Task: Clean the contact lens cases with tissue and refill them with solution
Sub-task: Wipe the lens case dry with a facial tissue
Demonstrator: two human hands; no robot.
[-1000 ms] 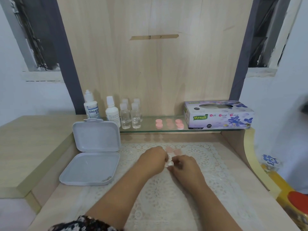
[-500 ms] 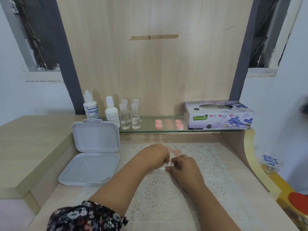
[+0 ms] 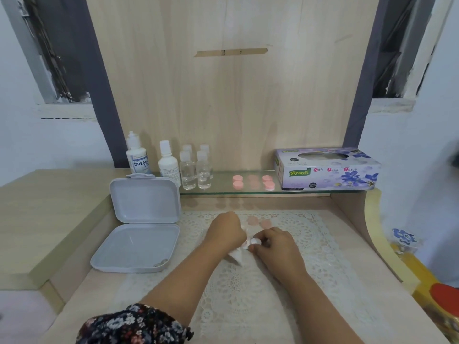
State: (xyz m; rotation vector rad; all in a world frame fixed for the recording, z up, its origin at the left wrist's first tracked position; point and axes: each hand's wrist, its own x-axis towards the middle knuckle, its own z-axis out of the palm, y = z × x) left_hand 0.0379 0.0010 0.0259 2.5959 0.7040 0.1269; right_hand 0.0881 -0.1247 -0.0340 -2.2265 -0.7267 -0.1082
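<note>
My left hand (image 3: pixel 227 233) grips a crumpled white tissue (image 3: pixel 236 255) that hangs out below its fingers. My right hand (image 3: pixel 275 247) pinches a small white piece of a lens case (image 3: pixel 255 241) right against the tissue. Both hands meet over the lace mat (image 3: pixel 310 244). Two pink caps (image 3: pixel 259 222) lie on the mat just behind the hands. More pink lens cases (image 3: pixel 238 182) sit on the glass shelf (image 3: pixel 248 192). Solution bottles (image 3: pixel 136 156) stand at the shelf's left end.
An open grey hinged box (image 3: pixel 139 247) lies left of the mat. A Mysoft tissue box (image 3: pixel 325 170) stands at the shelf's right end. Small clear bottles (image 3: pixel 196 170) stand beside the solution. A raised wooden ledge (image 3: pixel 44 209) is on the left, a curved desk edge (image 3: pixel 372 234) on the right.
Both hands stay together over the mat. The tissue now hangs out lower beneath my left hand, and the hands have shifted slightly toward me.
</note>
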